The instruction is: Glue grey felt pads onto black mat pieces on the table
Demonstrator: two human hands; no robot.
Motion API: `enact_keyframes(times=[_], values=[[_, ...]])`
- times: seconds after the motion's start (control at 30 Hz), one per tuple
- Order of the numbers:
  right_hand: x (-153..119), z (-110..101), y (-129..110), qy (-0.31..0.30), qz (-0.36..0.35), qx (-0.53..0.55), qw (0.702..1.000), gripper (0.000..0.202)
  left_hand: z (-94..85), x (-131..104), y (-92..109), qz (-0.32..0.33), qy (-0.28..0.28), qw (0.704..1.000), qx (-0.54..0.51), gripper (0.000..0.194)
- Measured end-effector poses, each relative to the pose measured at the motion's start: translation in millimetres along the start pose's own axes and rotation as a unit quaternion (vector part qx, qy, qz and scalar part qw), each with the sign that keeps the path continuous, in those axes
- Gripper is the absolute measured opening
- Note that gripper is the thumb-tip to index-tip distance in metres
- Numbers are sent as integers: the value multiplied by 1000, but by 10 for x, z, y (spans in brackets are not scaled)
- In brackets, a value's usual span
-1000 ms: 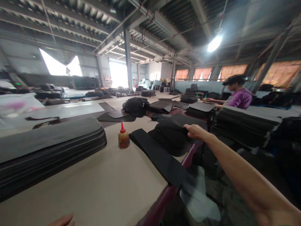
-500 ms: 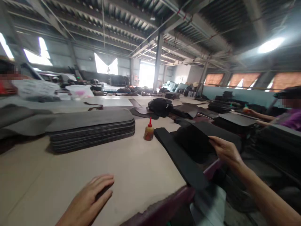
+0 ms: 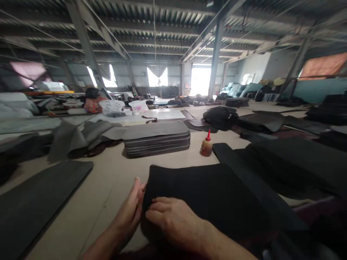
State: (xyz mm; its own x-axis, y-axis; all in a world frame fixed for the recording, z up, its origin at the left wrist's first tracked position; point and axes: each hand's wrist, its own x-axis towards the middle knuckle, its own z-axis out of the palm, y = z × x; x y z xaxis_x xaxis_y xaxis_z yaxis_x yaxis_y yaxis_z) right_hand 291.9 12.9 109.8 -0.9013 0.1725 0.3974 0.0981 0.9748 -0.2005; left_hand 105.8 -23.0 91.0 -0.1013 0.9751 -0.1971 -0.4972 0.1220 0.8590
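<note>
A black sheet (image 3: 200,191) lies in front of me over the pale table (image 3: 108,191). My left hand (image 3: 132,202) is at its left edge, fingers together and pointing away from me, partly behind the sheet's edge. On top of the sheet, near the same edge, rests my right hand (image 3: 173,216), its fingers bent and close together; whether they pinch the material is hidden. Beyond the sheet stands a glue bottle with a red tip (image 3: 206,146). Left of the bottle is a neat stack of dark grey sheets (image 3: 157,141).
A long dark piece (image 3: 40,195) lies at the left. Crumpled grey material (image 3: 81,137) is behind it. Dark sheets (image 3: 298,162) cover the right side, and a black bundle (image 3: 220,117) sits farther back. A person (image 3: 93,101) is in the left background.
The view has swung left. My right hand has come over from the dark pieces at the right, and a black sheet now lies before me. My left hand has moved to its edge.
</note>
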Motion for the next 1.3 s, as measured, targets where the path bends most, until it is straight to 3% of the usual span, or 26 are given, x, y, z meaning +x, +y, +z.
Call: enact_keyframes(times=[0.1,0.17,0.27,0.43,0.53,0.63,0.73,0.83,1.1,1.2,1.3], values=[[-29,171,-35,-37,-5,77,996,38,-144,-62,77,-21,46,998,37,59],[-149,122,-37,-38,27,131,990,50,-188,-67,77,-23,37,996,81,59],[-365,-53,-1,-27,108,158,981,44,-138,-26,25,-11,8,992,124,62],[-882,-119,221,20,214,16,977,37,-96,4,24,16,52,992,115,60],[-1289,-31,421,81,227,-119,963,35,-328,-15,132,65,114,986,106,60],[-1564,62,601,127,193,-230,945,36,-656,-18,259,95,184,965,163,52],[-1614,145,716,127,155,-290,936,39,-879,12,345,95,222,932,270,44],[-1546,196,759,128,159,-298,933,42,-935,63,387,102,226,917,313,47],[-1589,166,735,83,156,-244,954,42,-1034,190,413,87,190,935,285,43],[-1612,143,684,102,182,-233,950,42,-1088,240,405,92,195,936,278,46],[-1605,116,638,121,164,-235,951,42,-1077,258,410,98,208,929,289,43]])
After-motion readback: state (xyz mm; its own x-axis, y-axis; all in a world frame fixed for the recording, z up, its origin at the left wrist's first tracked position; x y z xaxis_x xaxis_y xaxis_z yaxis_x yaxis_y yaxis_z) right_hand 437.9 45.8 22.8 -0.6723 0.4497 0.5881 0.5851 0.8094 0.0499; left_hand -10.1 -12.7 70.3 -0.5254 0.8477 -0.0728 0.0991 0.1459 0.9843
